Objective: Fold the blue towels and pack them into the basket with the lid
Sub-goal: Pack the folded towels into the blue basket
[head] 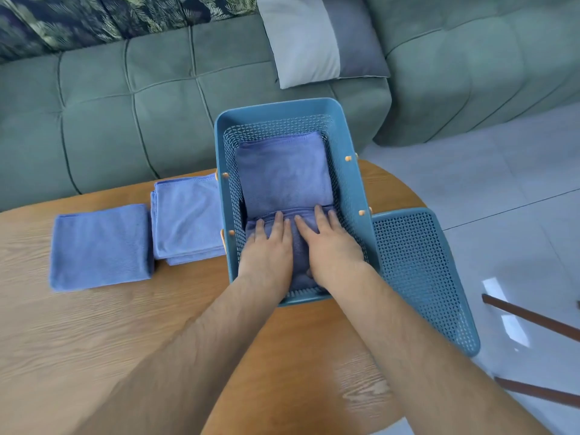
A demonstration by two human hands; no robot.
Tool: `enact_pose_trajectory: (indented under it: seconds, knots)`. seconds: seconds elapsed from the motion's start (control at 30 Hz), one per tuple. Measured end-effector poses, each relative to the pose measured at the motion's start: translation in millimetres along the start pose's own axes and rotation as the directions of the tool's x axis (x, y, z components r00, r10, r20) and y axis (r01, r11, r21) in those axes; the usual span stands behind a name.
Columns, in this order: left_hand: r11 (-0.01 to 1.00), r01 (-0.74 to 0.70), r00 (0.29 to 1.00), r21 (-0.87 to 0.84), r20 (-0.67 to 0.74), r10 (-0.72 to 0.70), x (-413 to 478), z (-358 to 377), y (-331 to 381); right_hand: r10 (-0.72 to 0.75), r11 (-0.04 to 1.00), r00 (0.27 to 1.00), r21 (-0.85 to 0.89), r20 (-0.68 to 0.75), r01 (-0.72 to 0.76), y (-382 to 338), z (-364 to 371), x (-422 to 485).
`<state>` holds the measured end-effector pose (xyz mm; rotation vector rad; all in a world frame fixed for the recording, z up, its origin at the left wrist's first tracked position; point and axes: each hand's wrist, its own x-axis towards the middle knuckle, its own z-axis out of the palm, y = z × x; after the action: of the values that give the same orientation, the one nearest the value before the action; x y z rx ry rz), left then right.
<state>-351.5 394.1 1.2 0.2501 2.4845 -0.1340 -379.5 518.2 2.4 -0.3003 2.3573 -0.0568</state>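
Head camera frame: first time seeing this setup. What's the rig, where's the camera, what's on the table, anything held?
No machine: a person works bare-handed. The one picture comes from a wide-angle camera on their head, looking forward and down, so both forearms enter from the bottom. The left hand and right hand lie flat, fingers straight, pressing a folded blue cloth towel into the near end of the blue perforated plastic basket; nothing is gripped. A second folded towel fills its far end. The basket stands on a brown wooden table. Left of it sit a stack of folded blue towels and, further left, a single folded blue towel. The matching perforated blue lid lies on the basket's right, partly past the table edge. Behind is a green sofa.
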Motion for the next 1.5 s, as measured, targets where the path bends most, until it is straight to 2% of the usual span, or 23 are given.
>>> enact_pose_trajectory:
  seconds: [0.13, 0.2, 0.23, 0.3, 0.33, 0.37, 0.47, 0.53, 0.6, 0.7, 0.77, 0.87, 0.97, 1.07, 1.17, 1.33, 1.43, 1.5]
  knots:
    - [0.997, -0.022, 0.998, -0.078, -0.056, 0.018, -8.0, -5.1, -4.3, 0.004, 1.000, 0.999, 0.017, -0.041, -0.004, -5.9, -12.9, -17.7]
    - [0.984, -0.085, 0.972, -0.157, -0.229, 0.047, -22.8, -13.0, -14.6, 0.007, 1.000, 0.990, 0.005, -0.142, -0.007, -12.6, -22.4, -35.0]
    - [0.976, -0.110, 0.937, -0.188, -0.348, 0.038, -32.6, -16.9, -20.7, 0.006, 1.000, 0.979, 0.001, -0.201, -0.006, -17.3, -26.3, -43.9]
    - [0.966, -0.128, 0.815, -0.223, -0.578, -0.025, -48.1, -21.4, -35.7, -0.001, 1.000, 0.942, 0.013, -0.337, 0.006, -32.0, -31.5, -57.0]
    - [0.964, -0.118, 0.768, -0.238, -0.638, -0.063, -53.0, -22.2, -44.8, -0.008, 1.000, 0.908, 0.021, -0.420, 0.018, -41.4, -33.6, -60.4]
    - [0.961, -0.097, 0.750, -0.258, -0.654, -0.100, -55.9, -21.3, -54.4, -0.020, 0.999, 0.860, 0.032, -0.511, 0.042, -51.3, -34.7, -61.3]
    - [0.941, -0.019, 0.776, -0.338, -0.599, -0.200, -58.6, -11.4, -88.6, -0.056, 0.984, 0.718, 0.084, -0.694, 0.158, -85.3, -39.3, -50.5]
    - [0.927, 0.037, 0.805, -0.374, -0.539, -0.250, -57.1, -2.1, -113.6, -0.103, 0.973, 0.685, 0.070, -0.721, 0.220, -111.2, -45.2, -41.5]
    - [0.881, 0.089, 0.829, -0.465, -0.456, -0.325, -57.9, 7.8, -141.6, -0.160, 0.963, 0.686, 0.041, -0.710, 0.267, -144.3, -44.2, -29.2]
    - [0.784, 0.176, 0.884, -0.596, -0.255, -0.392, -49.5, 21.4, -164.5, -0.212, 0.959, 0.737, 0.008, -0.642, 0.283, -177.2, -37.4, -13.1]
    - [0.733, 0.233, 0.897, -0.640, -0.150, -0.416, -43.3, 35.4, -177.9, -0.238, 0.965, 0.834, -0.020, -0.497, 0.263, -197.6, -31.8, 3.2]
    - [0.679, 0.251, 0.919, -0.690, -0.051, -0.391, -31.9, 54.0, -186.4, -0.072, 0.997, 0.969, -0.034, -0.237, 0.066, -211.5, -23.4, 32.2]
    - [0.712, 0.247, 0.930, -0.657, -0.047, -0.365, -25.6, 63.3, -185.3, 0.129, 0.991, 0.986, -0.029, -0.107, -0.133, -214.6, -12.2, 55.2]
    - [0.700, 0.236, 0.913, -0.674, -0.093, -0.397, -23.5, 65.4, -184.3, 0.214, 0.976, 0.973, -0.020, -0.087, -0.216, -215.7, -5.7, 66.0]
    - [0.578, 0.218, 0.897, -0.786, -0.072, -0.436, -22.0, 61.5, -184.7, 0.257, 0.966, 0.963, 0.050, -0.087, -0.253, -215.1, -7.6, 71.8]
    - [0.273, 0.140, 0.884, -0.952, -0.004, -0.467, -14.3, 56.1, -194.8, 0.270, 0.957, 0.960, 0.127, -0.078, -0.259, -210.6, -10.1, 73.6]
    - [0.120, 0.106, 0.878, -0.987, 0.037, -0.478, -15.4, 50.2, -197.5, 0.242, 0.962, 0.958, 0.163, -0.154, -0.217, -211.3, -8.5, 70.7]
    - [0.075, 0.071, 0.874, -0.995, 0.026, -0.486, -17.7, 49.3, -196.5, 0.219, 0.958, 0.952, 0.235, -0.216, -0.167, -212.1, -5.6, 68.8]
